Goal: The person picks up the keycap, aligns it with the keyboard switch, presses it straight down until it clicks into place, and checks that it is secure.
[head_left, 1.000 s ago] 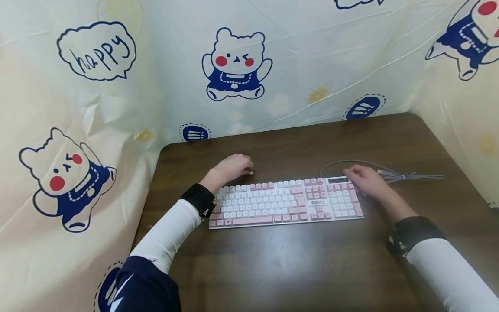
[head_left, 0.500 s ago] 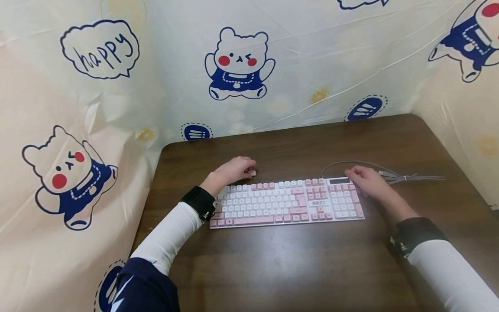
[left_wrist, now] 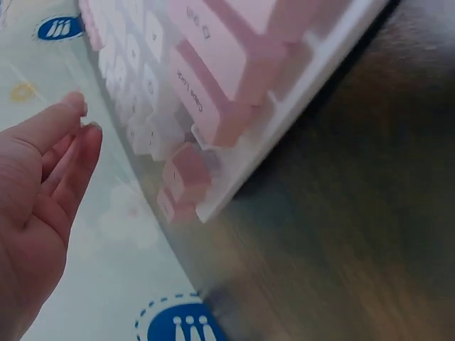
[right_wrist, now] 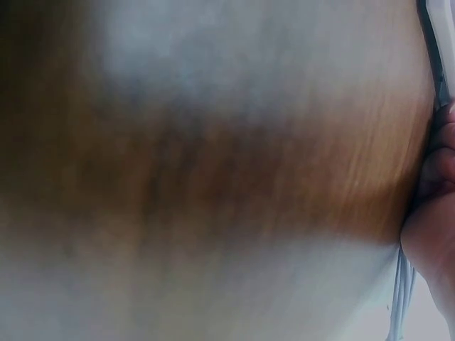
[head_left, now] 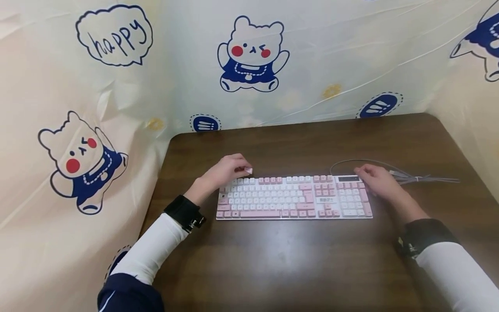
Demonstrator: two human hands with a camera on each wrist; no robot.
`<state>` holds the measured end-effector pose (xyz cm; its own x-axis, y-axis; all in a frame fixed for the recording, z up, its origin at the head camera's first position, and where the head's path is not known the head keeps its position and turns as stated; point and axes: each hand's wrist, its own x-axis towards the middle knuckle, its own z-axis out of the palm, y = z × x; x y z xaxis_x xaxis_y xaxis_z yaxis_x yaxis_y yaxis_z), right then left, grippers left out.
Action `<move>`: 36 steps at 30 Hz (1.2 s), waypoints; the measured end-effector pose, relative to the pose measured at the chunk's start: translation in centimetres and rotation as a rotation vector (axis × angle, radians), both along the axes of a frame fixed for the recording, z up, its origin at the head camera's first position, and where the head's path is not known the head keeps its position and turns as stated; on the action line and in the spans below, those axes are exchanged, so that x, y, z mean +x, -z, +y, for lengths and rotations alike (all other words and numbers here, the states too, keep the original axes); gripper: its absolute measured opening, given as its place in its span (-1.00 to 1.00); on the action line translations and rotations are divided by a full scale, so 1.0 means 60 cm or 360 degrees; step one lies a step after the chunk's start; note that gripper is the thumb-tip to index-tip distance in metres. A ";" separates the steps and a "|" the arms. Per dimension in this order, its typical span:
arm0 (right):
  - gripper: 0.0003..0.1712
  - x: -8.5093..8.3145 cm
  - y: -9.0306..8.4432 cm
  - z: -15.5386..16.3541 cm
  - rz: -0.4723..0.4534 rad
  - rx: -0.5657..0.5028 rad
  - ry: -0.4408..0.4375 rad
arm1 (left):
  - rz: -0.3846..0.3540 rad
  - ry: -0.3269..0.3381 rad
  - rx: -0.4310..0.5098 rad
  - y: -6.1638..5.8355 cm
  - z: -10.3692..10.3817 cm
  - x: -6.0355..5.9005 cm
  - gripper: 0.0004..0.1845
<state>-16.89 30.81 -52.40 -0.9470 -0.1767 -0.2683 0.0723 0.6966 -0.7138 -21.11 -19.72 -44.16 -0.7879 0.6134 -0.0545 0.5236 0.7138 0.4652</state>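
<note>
A white and pink keyboard [head_left: 260, 214] lies flat on the brown table. Just behind its top left part, my left hand [head_left: 225, 172] pinches a small pale pink keycap [head_left: 249, 170] between thumb and fingertips. The left wrist view shows this hand [left_wrist: 39, 177] beside the keyboard's Caps Lock key [left_wrist: 206, 106], apart from the keys. A dark spot [head_left: 223, 196] shows among the keys at the keyboard's left end. My right hand [head_left: 376, 180] grips the top right corner of the keyboard with curled fingers. Only part of that hand [right_wrist: 434, 213] appears in the right wrist view.
A grey cable [head_left: 421, 178], tied in a bundle, lies behind the right hand and loops to the keyboard's back edge. Pale cloth with printed bears [head_left: 253, 73] hangs along the table's [head_left: 288, 264] back and sides.
My left hand has shifted left along the keyboard's back edge and turned, so the pinched keycap shows more. The right hand keeps its place at the corner. The head view has shifted slightly.
</note>
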 end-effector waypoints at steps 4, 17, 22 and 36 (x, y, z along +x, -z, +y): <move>-0.21 0.000 0.000 -0.002 0.0000 0.0021 -0.0002 | -0.0006 -0.0075 0.0108 -0.007 -0.022 0.024 -0.76; -0.19 0.007 -0.004 0.003 0.0016 0.0032 -0.0025 | -0.0066 -0.0334 0.0265 0.010 -0.107 0.109 -0.80; -0.19 0.003 -0.009 -0.002 0.0002 0.0021 -0.0039 | -0.0203 -0.0654 0.0395 0.035 -0.129 0.129 -0.82; -0.15 0.003 -0.006 -0.003 -0.0037 0.0011 -0.0026 | -0.0372 -0.0899 0.0517 0.058 -0.125 0.139 -0.78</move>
<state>-16.73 30.62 -52.04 -0.9374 -0.1900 -0.2918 0.0777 0.7026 -0.7073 -12.80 -27.20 -47.64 -0.9814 0.1262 -0.1446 -0.0275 0.6530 0.7569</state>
